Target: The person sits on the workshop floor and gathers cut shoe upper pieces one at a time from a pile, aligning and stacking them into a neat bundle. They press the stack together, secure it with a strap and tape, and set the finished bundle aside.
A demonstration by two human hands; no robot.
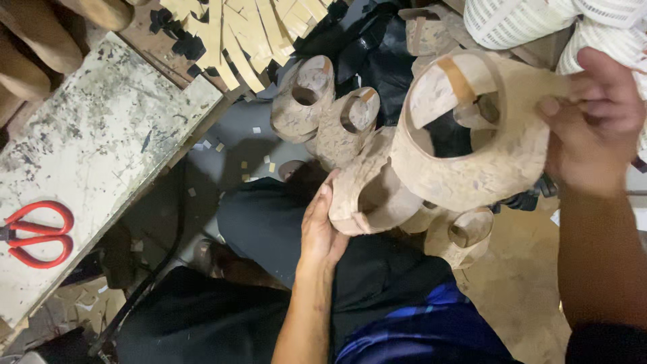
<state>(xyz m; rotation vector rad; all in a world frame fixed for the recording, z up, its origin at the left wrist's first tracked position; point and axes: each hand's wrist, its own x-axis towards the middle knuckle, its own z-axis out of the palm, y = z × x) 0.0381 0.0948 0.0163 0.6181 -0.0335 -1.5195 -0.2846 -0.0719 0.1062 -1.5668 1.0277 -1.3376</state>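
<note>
Hands hold beige shoe uppers (scissors on bench).

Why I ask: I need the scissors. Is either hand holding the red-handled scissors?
No, the red scissors lie untouched on the worn board, far from both hands.

Scissors lie on the desk at far left. To its right, shoe uppers cluster on the floor — one held up nearest, a basket behind, cut strips beyond the desk.
</note>
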